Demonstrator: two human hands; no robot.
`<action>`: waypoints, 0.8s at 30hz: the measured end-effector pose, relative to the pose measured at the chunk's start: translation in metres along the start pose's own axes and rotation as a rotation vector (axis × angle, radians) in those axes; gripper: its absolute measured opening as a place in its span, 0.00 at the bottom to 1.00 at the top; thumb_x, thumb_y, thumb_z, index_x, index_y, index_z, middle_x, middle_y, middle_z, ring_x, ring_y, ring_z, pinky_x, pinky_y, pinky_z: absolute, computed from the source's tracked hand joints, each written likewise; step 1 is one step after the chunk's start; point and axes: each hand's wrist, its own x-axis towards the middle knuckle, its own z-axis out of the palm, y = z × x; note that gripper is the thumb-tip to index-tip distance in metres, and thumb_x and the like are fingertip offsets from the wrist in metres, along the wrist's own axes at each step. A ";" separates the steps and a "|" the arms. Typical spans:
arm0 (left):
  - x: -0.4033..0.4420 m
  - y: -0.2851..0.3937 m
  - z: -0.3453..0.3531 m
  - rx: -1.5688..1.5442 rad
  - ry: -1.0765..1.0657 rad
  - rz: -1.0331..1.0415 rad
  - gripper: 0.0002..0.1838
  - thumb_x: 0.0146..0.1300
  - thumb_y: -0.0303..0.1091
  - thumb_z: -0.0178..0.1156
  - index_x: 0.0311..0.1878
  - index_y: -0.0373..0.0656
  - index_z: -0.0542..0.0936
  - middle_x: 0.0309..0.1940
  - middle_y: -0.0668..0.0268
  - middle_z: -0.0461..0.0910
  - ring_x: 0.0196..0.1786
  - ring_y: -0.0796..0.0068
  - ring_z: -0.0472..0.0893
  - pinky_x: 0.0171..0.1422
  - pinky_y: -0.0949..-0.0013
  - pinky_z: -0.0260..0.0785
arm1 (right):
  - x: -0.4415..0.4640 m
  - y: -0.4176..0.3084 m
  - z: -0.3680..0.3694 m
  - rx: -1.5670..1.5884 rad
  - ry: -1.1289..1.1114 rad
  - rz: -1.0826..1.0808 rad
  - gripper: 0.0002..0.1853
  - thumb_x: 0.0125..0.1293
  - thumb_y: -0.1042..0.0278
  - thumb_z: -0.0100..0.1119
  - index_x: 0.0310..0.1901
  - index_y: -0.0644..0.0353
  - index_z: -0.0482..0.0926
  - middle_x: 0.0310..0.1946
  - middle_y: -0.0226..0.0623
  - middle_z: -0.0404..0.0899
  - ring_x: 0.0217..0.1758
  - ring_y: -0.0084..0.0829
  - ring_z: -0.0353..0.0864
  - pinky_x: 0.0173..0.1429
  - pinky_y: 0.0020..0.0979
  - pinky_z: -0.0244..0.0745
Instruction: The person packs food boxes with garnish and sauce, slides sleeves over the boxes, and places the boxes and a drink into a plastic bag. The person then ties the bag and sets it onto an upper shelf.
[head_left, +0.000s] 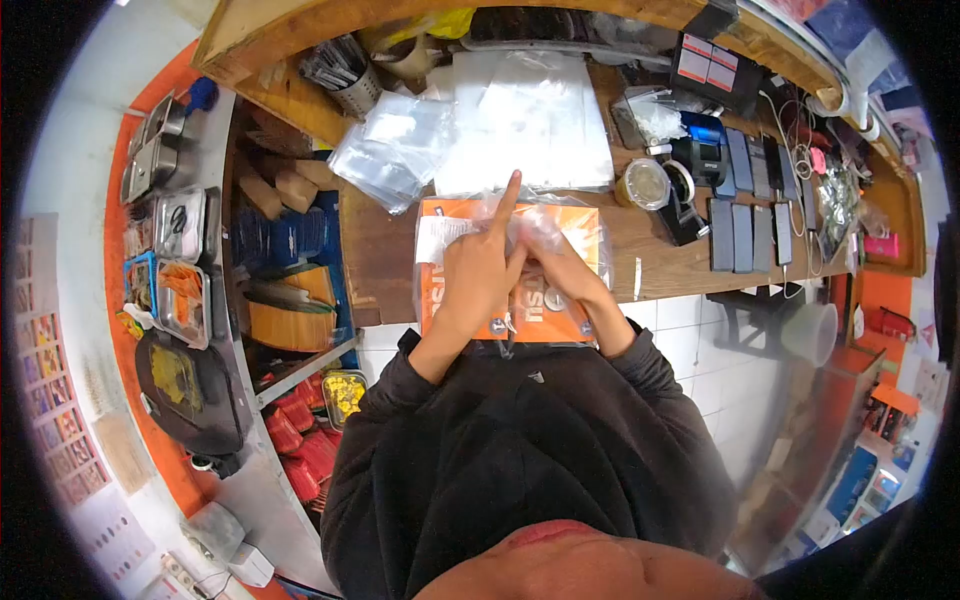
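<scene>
Wood-grain table (632, 240); left hand (478, 268), right hand (562, 266) over glossy plastic-wrapped orange packet (548, 326).

Bags (525, 120) behind pkg (545, 325), phones (742, 238) R.

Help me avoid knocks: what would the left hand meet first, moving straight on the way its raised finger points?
The left hand would likely meet the pile of clear plastic bags first. The fingertip already overlaps its near edge in view; its height above is unclear.
</scene>
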 end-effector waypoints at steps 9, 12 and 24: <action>-0.009 -0.006 -0.014 -0.216 0.657 0.740 0.02 0.50 0.26 0.64 0.29 0.41 0.82 0.32 0.70 0.77 0.36 0.69 0.76 0.46 0.66 0.68 | 0.008 0.007 -0.018 0.580 0.057 0.228 0.26 0.74 0.48 0.41 0.47 0.66 0.79 0.30 0.32 0.80 0.21 0.18 0.67 0.23 0.19 0.62; -0.019 -0.011 0.001 -0.017 0.443 0.927 0.05 0.50 0.29 0.62 0.32 0.44 0.81 0.31 0.72 0.74 0.37 0.73 0.76 0.47 0.66 0.66 | 0.009 0.012 -0.036 0.571 0.041 0.313 0.23 0.74 0.54 0.42 0.49 0.68 0.78 0.27 0.31 0.77 0.17 0.19 0.60 0.21 0.20 0.55; 0.013 -0.031 -0.002 -0.258 0.266 0.487 0.14 0.51 0.28 0.64 0.41 0.42 0.74 0.33 0.60 0.78 0.35 0.55 0.80 0.38 0.57 0.71 | -0.032 -0.025 -0.016 -0.461 -0.045 -0.379 0.09 0.59 0.70 0.57 0.41 0.59 0.78 0.38 0.36 0.76 0.41 0.33 0.73 0.46 0.32 0.67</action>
